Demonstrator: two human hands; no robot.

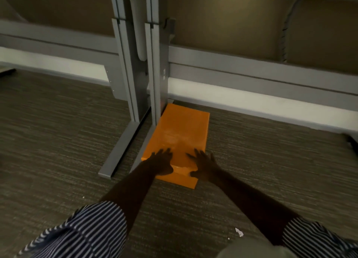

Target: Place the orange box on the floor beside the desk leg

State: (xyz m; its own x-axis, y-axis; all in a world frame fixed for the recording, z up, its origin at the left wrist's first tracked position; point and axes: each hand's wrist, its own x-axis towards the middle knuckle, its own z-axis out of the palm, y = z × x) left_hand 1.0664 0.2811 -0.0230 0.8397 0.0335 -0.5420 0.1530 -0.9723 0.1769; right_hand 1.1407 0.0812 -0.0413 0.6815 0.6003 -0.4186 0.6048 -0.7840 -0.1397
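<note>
The orange box (181, 135) lies flat on the carpet, its long left side against the foot of the right grey desk leg (156, 67). My left hand (161, 163) rests on the box's near left corner, fingers spread over the lid. My right hand (203, 165) lies at the near right corner, fingers apart on top and thumb at the near edge. Neither hand is closed around the box. The near end of the lid is partly hidden under my hands.
A second grey desk leg (127, 73) with a long floor foot (118, 153) stands just left of the first. Grey panel rails and a white baseboard (251, 100) run behind. Carpet (58, 133) spreads left and right. A dark object (351, 141) lies at the right edge.
</note>
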